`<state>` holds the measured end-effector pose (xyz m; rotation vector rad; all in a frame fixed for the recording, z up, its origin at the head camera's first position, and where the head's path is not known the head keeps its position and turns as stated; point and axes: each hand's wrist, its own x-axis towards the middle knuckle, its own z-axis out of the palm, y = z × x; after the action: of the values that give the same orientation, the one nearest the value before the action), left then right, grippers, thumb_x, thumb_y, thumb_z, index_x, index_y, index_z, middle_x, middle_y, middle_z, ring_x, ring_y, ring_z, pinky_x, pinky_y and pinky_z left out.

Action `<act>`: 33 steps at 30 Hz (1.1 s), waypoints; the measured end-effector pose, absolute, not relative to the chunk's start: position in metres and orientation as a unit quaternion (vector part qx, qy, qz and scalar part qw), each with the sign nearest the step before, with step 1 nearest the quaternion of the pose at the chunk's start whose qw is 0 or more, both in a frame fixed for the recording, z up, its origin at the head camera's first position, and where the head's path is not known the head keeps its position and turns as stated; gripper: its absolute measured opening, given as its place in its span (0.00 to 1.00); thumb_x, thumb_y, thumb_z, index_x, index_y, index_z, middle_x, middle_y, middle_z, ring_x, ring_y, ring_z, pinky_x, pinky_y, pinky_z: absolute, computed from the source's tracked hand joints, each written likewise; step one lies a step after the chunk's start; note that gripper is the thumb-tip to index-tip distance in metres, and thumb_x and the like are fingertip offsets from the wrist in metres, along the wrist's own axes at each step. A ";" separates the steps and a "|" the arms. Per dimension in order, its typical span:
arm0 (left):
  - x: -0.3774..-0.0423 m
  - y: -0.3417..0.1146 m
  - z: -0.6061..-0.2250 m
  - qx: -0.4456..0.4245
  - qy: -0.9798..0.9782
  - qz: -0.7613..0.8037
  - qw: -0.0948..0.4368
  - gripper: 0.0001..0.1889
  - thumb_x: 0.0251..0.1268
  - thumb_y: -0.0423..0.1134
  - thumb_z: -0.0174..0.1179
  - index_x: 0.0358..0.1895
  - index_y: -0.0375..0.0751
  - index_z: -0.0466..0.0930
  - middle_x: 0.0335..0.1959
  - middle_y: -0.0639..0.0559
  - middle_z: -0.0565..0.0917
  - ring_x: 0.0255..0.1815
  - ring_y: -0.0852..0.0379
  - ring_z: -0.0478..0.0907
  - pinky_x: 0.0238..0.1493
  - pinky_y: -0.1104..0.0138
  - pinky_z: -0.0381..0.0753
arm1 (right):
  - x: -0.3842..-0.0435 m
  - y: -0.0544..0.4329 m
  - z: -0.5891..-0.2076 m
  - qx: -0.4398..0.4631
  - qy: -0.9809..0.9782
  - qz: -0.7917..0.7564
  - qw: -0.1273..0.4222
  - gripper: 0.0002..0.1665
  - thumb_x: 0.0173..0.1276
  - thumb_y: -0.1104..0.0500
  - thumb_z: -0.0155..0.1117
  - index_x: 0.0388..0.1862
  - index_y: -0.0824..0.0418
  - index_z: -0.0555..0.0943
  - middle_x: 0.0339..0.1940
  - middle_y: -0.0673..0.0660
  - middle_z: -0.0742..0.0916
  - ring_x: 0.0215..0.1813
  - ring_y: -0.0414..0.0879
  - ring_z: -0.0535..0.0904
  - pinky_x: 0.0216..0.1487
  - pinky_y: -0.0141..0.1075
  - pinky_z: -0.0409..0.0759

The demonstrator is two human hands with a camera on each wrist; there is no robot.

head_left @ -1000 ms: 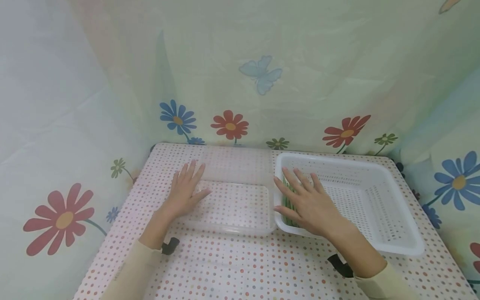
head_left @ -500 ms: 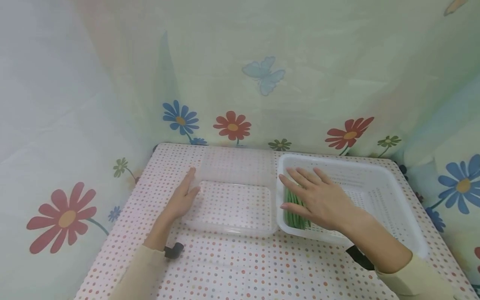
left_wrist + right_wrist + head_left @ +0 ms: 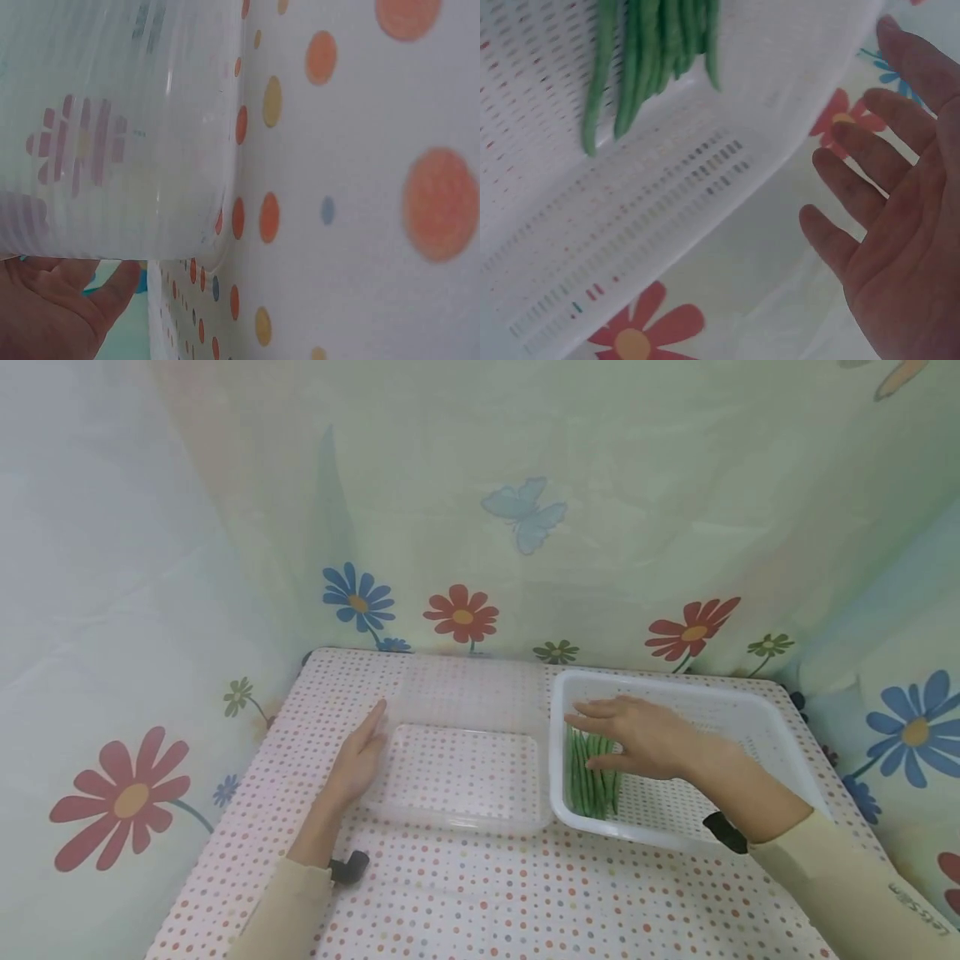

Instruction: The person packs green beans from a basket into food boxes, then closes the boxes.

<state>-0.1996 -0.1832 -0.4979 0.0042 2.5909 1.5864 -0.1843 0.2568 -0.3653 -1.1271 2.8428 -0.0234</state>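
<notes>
A transparent plastic box (image 3: 457, 821) sits on the table's left half. My left hand (image 3: 356, 768) is at its left side, thumb and fingers fairly straight. In the left wrist view, that hand (image 3: 56, 311) shows partly behind the box's ribbed wall (image 3: 112, 217). To the right stands a white perforated plastic basket (image 3: 678, 683). Several green beans (image 3: 588, 789) lie side by side at its left end. My right hand (image 3: 648, 739) hovers over the basket beside the beans, fingers spread and slightly bent. The right wrist view shows this hand (image 3: 907, 214) holding nothing, with the beans (image 3: 656, 52) lying apart from it.
A dotted cloth (image 3: 450, 893) covers the table. Flower-printed sheeting (image 3: 615, 527) hangs behind and along both sides. Basket and box stand close together, side by side. A black strap piece (image 3: 349, 867) shows at the left wrist and another (image 3: 724, 832) at the right.
My right hand has drawn right and turned edge-on, so more of the beans shows. My left hand has turned on its edge and shifted from over the box to its side.
</notes>
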 end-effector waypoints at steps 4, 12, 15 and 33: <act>-0.200 -0.183 -0.498 -0.003 0.853 0.519 0.050 0.29 0.86 0.48 0.37 0.84 0.71 0.46 0.86 0.59 0.53 0.88 0.52 0.48 0.87 0.48 0.45 | -0.202 0.265 -0.375 -0.374 0.925 -0.001 0.068 0.35 0.60 0.54 0.82 0.67 0.54 0.84 0.71 0.61 0.83 0.69 0.63 0.80 0.67 0.62 0.79; -0.203 -0.180 -0.500 -0.004 0.840 0.540 0.049 0.29 0.86 0.48 0.39 0.84 0.71 0.49 0.86 0.62 0.53 0.88 0.55 0.47 0.88 0.49 0.44 | -0.225 0.274 -0.413 -0.357 0.923 0.017 0.146 0.30 0.55 0.60 0.84 0.59 0.50 0.89 0.66 0.56 0.86 0.67 0.59 0.82 0.66 0.58 0.82; -0.202 -0.180 -0.501 -0.007 0.841 0.539 0.052 0.29 0.86 0.49 0.39 0.84 0.72 0.49 0.86 0.62 0.53 0.88 0.55 0.47 0.88 0.48 0.43 | -0.227 0.272 -0.424 -0.367 0.915 0.013 0.165 0.28 0.55 0.61 0.84 0.57 0.50 0.89 0.66 0.57 0.86 0.67 0.59 0.82 0.66 0.58 0.82; -0.199 -0.184 -0.501 0.017 0.836 0.547 0.034 0.29 0.87 0.46 0.38 0.84 0.69 0.49 0.86 0.64 0.51 0.87 0.59 0.45 0.88 0.51 0.43 | -0.219 0.271 -0.437 -0.417 0.902 -0.011 0.112 0.21 0.49 0.73 0.80 0.37 0.49 0.93 0.42 0.46 0.88 0.44 0.42 0.82 0.47 0.40 0.89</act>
<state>-0.1989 -0.1842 -0.5013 0.0521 2.5723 1.6812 -0.2195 0.2715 -0.4369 -1.2226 2.6476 -0.0329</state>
